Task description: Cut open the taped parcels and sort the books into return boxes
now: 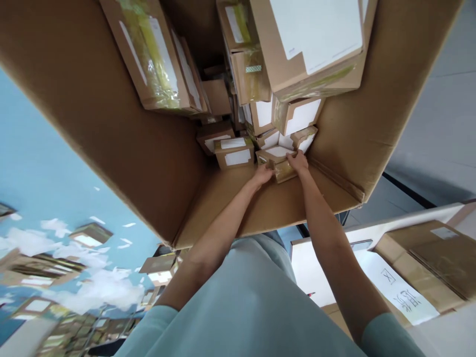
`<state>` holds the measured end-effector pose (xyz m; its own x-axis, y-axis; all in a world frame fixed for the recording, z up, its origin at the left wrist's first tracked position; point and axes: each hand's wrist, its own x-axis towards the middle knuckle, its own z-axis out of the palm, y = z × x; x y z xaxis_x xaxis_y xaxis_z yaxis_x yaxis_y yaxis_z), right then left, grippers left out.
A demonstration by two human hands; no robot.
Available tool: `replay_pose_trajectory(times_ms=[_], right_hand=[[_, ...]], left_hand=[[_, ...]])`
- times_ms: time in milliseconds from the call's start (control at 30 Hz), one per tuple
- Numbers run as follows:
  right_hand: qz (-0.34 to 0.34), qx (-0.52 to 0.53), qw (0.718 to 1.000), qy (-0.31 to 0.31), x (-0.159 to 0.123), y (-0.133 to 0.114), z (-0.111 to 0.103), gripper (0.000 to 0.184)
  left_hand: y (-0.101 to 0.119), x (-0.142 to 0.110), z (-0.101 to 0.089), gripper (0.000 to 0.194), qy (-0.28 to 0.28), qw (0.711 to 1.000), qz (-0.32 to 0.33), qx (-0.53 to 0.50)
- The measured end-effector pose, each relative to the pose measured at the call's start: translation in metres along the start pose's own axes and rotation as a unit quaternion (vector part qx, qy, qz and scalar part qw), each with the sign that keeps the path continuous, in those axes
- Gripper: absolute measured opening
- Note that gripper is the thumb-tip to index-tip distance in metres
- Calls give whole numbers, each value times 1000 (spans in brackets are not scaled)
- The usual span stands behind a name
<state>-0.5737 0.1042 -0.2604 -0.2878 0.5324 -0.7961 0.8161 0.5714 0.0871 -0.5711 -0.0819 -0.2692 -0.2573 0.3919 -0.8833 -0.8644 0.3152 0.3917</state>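
Both my arms reach deep into a very large cardboard carton (275, 213). My left hand (264, 173) is closed on the left side of a small taped cardboard box (284, 171). At the right side of that box my right hand (298, 162) grips its upper edge; some fingertips are hidden. The small box sits low in the carton, near its front wall. Just left of my left hand is another small box with white labels (234, 152). Behind the gripped box lie more labelled boxes, including one with a white label (303, 114).
A big box with a white label (320, 74) stands at the carton's right. A taped box (148, 59) leans at the left. Outside, a closed carton (427, 263) and a handwritten sheet (397, 287) lie at right; boxes and white scraps are on the blue floor (74, 163).
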Motion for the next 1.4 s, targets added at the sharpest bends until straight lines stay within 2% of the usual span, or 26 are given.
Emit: replay_pose_trajectory(times_ms=[100, 200, 300, 367, 433, 533, 633, 733, 800, 900, 1000, 1100, 1233, 1333, 1400], right_hand=[[-29, 2, 1000, -5, -23, -12, -7, 70], [-55, 30, 998, -5, -56, -19, -18, 64], [-105, 125, 987, 5, -99, -16, -30, 57], [-159, 211, 964, 27, -135, -11, -36, 61], [-202, 274, 938, 65, -177, -3, -44, 65], [-224, 303, 917, 132, -244, 14, -61, 64], [-231, 288, 900, 234, -309, 42, -83, 58], [-251, 270, 863, 346, -366, 81, -100, 49], [-265, 271, 842, 384, -399, 113, -103, 42], [-245, 284, 829, 416, -437, 165, -90, 40], [-180, 315, 823, 436, -463, 223, -56, 48], [-115, 350, 822, 435, -480, 285, -6, 55], [-21, 378, 827, 415, -491, 362, 75, 61], [57, 386, 842, 373, -491, 405, 133, 57], [80, 390, 856, 330, -488, 425, 165, 53]], left_hand=[[11, -11, -18, 44, 86, 995, -51, -3], [28, -40, -50, 49, 120, 993, -9, 3], [53, -86, -78, 49, 161, 980, 115, 36], [73, -124, -87, 43, 181, 954, 215, 105], [95, -166, -87, 36, 199, 916, 294, 184], [122, -232, -71, 25, 211, 856, 393, 261], [136, -289, -41, 20, 198, 807, 469, 300], [137, -330, 0, 18, 147, 755, 546, 333], [130, -346, 32, 19, 79, 718, 592, 357], [108, -357, 84, 22, -35, 648, 639, 413], [69, -356, 136, 26, -122, 562, 658, 486], [12, -352, 184, 29, -195, 478, 651, 556], [-78, -343, 241, 27, -276, 380, 630, 619], [-140, -336, 278, 23, -327, 313, 590, 669], [-175, -334, 297, 18, -368, 253, 544, 710]])
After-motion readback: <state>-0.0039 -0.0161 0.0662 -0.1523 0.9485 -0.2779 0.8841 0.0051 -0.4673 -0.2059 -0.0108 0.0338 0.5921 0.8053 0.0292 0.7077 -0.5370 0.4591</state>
